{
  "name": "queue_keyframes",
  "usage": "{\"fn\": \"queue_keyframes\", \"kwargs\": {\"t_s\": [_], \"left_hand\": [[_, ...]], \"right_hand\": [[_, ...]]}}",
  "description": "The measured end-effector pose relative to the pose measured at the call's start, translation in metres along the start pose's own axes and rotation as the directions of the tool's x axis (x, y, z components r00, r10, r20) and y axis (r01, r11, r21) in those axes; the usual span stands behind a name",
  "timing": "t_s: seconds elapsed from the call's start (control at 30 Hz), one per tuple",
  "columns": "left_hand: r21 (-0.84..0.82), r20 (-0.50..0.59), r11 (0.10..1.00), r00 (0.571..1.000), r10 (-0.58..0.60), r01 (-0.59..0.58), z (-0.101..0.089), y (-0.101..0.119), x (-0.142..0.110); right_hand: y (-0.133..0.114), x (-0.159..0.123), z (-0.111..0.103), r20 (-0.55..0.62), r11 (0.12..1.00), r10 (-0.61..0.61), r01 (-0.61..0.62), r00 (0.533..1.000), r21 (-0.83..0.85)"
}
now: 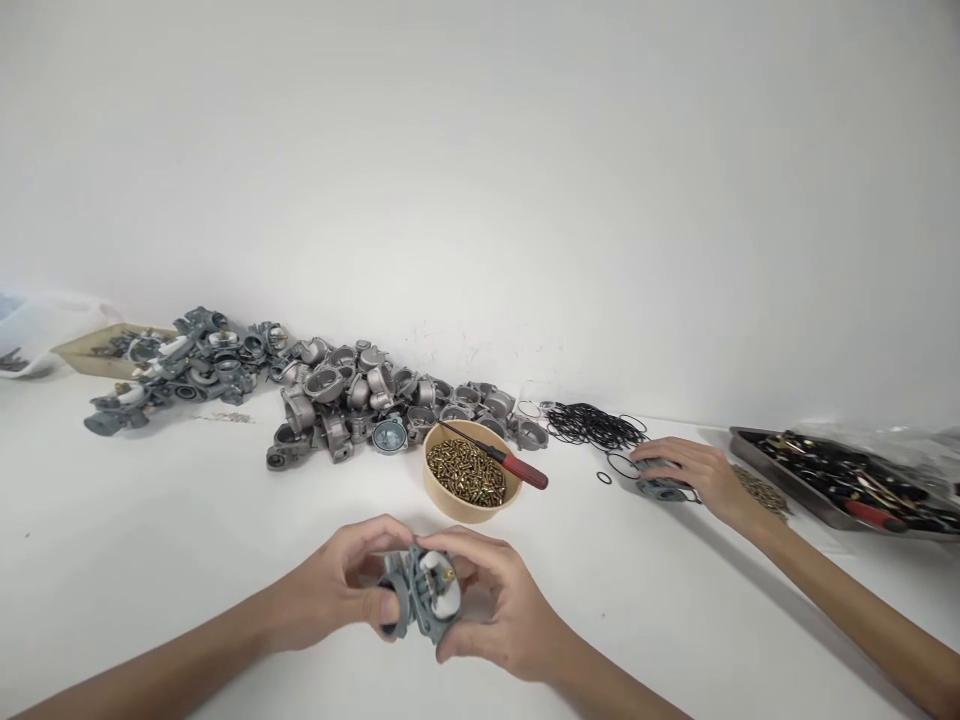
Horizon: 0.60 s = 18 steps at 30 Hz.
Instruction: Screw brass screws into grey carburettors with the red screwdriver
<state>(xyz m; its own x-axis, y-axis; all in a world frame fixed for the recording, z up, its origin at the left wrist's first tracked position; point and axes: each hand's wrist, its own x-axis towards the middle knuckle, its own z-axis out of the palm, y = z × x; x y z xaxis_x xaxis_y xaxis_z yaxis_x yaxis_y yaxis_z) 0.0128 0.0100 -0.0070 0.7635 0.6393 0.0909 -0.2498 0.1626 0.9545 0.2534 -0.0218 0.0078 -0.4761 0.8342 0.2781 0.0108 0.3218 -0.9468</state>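
Observation:
Between my two hands is a grey metal carburetor body (411,598), its open underside showing a white float and a brass piece. My left hand (341,590) grips its round flange on the left, thumb over the opening. My right hand (506,605) wraps the right rim, with fingers above and thumb below. Just beyond my hands stands a tan bowl (471,510) of small brass screws, with a red-handled screwdriver (521,468) laid across its rim. Behind it lies a heap of grey metal float bowls (360,390).
More carburetor bodies (217,365) pile up at the back left beside a yellowish tray (90,352). Black rubber rings (592,425) lie at the back right. Another person's hand (697,470) holds a grey metal part (664,485) there, near a metal tray (817,500) of black parts.

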Motion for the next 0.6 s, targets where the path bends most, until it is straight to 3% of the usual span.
{"fn": "queue_keyframes", "kwargs": {"t_s": [0.1, 0.17, 0.3, 0.43, 0.6], "left_hand": [[0.195, -0.021, 0.980, 0.999, -0.028, 0.032, -0.005, 0.006, -0.005], [0.396, -0.091, 0.918, 0.996, 0.007, 0.029, -0.006, 0.008, -0.009], [0.676, -0.174, 0.732, 0.946, 0.274, -0.088, 0.001, 0.010, -0.014], [0.767, -0.117, 0.612, 0.897, 0.427, -0.192, 0.008, 0.010, -0.015], [0.784, -0.127, 0.605, 0.918, 0.376, -0.139, 0.005, 0.013, -0.013]], "right_hand": [[-0.002, -0.001, -0.001, -0.115, 0.983, 0.002, -0.023, 0.993, -0.183], [-0.003, -0.001, -0.003, -0.140, 0.945, -0.017, -0.029, 0.990, -0.325], [-0.004, 0.001, -0.001, -0.142, 0.914, -0.006, -0.052, 0.990, -0.401], [-0.002, 0.002, 0.006, -0.124, 0.917, 0.067, -0.110, 0.990, -0.384], [0.002, -0.001, 0.007, -0.099, 0.945, 0.118, -0.142, 0.988, -0.295]]}}
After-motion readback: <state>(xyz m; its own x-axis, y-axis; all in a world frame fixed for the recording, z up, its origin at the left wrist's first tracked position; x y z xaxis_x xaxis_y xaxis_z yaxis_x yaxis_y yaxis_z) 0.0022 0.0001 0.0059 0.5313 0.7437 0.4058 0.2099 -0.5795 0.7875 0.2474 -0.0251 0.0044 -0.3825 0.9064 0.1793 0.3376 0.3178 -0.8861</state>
